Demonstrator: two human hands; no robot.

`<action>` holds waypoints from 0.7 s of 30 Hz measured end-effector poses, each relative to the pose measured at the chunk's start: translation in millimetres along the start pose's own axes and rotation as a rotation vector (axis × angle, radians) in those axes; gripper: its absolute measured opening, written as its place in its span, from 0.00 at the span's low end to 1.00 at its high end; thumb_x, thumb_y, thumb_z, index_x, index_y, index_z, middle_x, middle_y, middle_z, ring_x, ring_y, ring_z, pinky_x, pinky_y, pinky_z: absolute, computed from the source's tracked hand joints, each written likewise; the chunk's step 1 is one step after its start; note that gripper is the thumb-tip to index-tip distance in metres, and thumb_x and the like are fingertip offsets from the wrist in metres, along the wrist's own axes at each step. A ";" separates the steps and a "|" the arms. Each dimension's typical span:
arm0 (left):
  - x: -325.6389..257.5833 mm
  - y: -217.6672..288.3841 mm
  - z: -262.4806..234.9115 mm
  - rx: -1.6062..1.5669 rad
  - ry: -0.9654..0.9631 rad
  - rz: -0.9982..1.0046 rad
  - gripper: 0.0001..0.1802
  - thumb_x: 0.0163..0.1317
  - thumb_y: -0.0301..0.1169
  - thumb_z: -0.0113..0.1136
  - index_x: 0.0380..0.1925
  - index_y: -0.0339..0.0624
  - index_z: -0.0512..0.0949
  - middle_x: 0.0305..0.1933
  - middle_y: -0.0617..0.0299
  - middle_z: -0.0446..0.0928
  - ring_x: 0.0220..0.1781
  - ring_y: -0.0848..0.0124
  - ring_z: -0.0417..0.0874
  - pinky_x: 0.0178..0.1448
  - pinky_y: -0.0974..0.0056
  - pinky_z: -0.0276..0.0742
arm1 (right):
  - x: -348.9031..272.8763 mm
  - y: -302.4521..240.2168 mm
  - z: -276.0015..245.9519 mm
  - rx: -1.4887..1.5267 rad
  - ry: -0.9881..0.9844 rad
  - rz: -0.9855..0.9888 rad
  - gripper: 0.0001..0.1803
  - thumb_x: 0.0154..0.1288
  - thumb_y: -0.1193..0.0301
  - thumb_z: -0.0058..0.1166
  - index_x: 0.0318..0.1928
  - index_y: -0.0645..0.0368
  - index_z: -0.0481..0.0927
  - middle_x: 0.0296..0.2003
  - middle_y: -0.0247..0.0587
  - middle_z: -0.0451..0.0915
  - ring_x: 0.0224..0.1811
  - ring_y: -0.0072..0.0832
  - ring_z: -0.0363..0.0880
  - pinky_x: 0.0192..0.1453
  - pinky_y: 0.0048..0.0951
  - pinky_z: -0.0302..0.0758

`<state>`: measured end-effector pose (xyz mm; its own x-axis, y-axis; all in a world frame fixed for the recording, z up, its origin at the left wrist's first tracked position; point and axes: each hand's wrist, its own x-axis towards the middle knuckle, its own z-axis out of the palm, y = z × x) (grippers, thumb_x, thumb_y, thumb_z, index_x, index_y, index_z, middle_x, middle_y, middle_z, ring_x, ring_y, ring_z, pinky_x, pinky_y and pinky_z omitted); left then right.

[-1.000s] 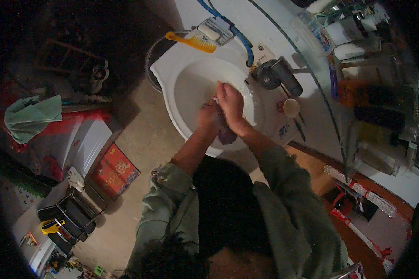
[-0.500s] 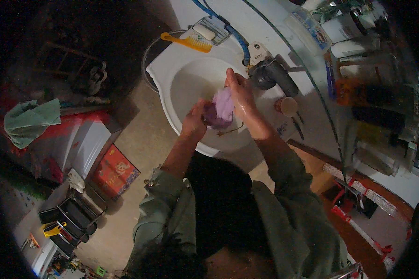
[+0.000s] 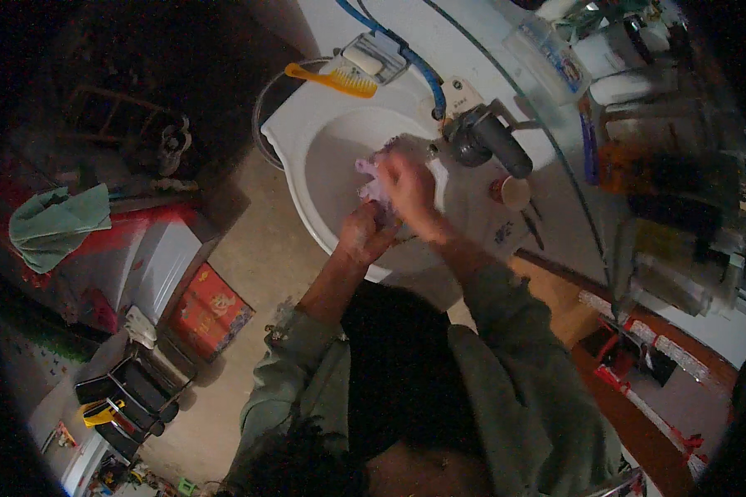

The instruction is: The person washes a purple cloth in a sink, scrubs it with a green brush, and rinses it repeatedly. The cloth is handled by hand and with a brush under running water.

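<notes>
A crumpled pink-purple cloth (image 3: 370,184) is bunched up over the bowl of the white washbasin (image 3: 302,199). My left hand (image 3: 366,232) is closed round its near end. From the right, my right hand (image 3: 409,189) grips the cloth's upper part, its fingers curled over and somewhat blurred. The two hands are close together, with the cloth between and partly hidden under them. A dark faucet (image 3: 489,141) stands at the basin's right rim, near my right hand.
On the basin's far edge lie a yellow comb (image 3: 331,79) and a soap dish (image 3: 375,60) with white soap. Right of the bowl stands a small cup (image 3: 512,193). A glass shelf with several bottles lines the right side. A blue hose (image 3: 419,60) runs behind the basin.
My right hand has come down and left, its fingers now folded over the cloth. My left hand has moved slightly right. The cloth is more covered and lies farther left.
</notes>
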<state>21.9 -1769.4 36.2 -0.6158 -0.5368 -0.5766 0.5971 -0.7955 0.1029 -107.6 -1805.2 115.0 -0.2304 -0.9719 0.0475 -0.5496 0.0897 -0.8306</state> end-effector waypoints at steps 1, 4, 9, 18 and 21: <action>2.4 -3.2 0.5 0.003 0.011 0.022 0.18 0.68 0.27 0.46 0.58 0.43 0.70 0.55 0.54 0.74 0.57 0.61 0.76 0.57 0.60 0.76 | 9.6 6.1 -1.5 -0.124 0.104 0.014 0.16 0.66 0.59 0.56 0.28 0.57 0.77 0.23 0.45 0.78 0.26 0.47 0.77 0.30 0.44 0.71; 16.9 -0.5 -14.3 0.200 -0.018 0.082 0.19 0.69 0.33 0.47 0.58 0.41 0.69 0.57 0.54 0.74 0.58 0.60 0.76 0.61 0.58 0.74 | 5.4 2.1 9.2 -0.257 0.143 -0.003 0.15 0.68 0.60 0.55 0.29 0.56 0.77 0.26 0.48 0.79 0.27 0.47 0.78 0.33 0.45 0.72; 15.5 12.6 -52.1 0.442 -0.280 0.227 0.24 0.71 0.39 0.49 0.61 0.39 0.67 0.59 0.57 0.73 0.60 0.60 0.74 0.67 0.58 0.68 | -73.5 -7.4 49.5 -0.021 0.106 -0.212 0.14 0.69 0.62 0.52 0.30 0.59 0.75 0.29 0.47 0.79 0.33 0.43 0.79 0.39 0.39 0.74; -33.8 11.1 33.8 0.406 -0.261 0.046 0.24 0.68 0.32 0.48 0.64 0.37 0.66 0.64 0.57 0.70 0.61 0.64 0.75 0.65 0.56 0.72 | -10.7 110.7 -2.3 1.338 -0.500 0.763 0.24 0.68 0.60 0.58 0.56 0.62 0.74 0.45 0.40 0.82 0.44 0.28 0.82 0.47 0.28 0.78; -38.0 25.8 28.9 0.699 -0.250 0.142 0.25 0.68 0.36 0.50 0.62 0.38 0.68 0.63 0.56 0.71 0.59 0.63 0.76 0.62 0.55 0.74 | 5.1 90.1 -16.3 0.616 -0.304 0.492 0.19 0.67 0.68 0.60 0.54 0.62 0.73 0.43 0.38 0.81 0.43 0.26 0.81 0.47 0.28 0.77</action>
<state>45.9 -1777.6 84.2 -0.7055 -0.6290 -0.3266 0.2655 -0.6618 0.7011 -171.4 -1798.6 49.5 -0.0543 -0.8774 -0.4768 0.1127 0.4690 -0.8760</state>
